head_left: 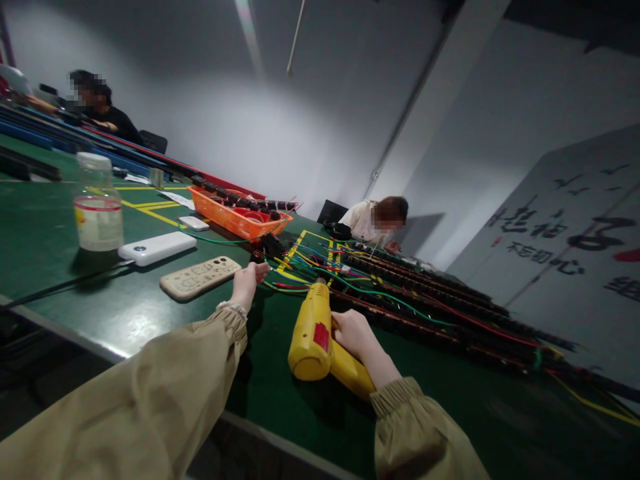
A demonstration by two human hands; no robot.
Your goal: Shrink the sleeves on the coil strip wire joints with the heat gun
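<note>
My right hand (354, 333) is wrapped round the handle of a yellow heat gun (311, 333), whose nozzle points away from me toward a bunch of wires. To the left, my left hand (246, 287) is closed, its fingertips pinched at the end of a wire. Red, green and yellow wires (287, 288) run from near those fingertips toward the long dark wired strips (420, 307) on the table. Just left of my left hand lies a phone in a beige patterned case (200, 277). What exactly the fingertips pinch is small and partly hidden.
On the green table (125, 313) stand a glass bottle (99, 203), a white power bank (157, 249) with a cable, and a small white object (193, 223). An orange basket (235, 215) holds dark parts. One person (370, 220) sits across the table; others sit far left.
</note>
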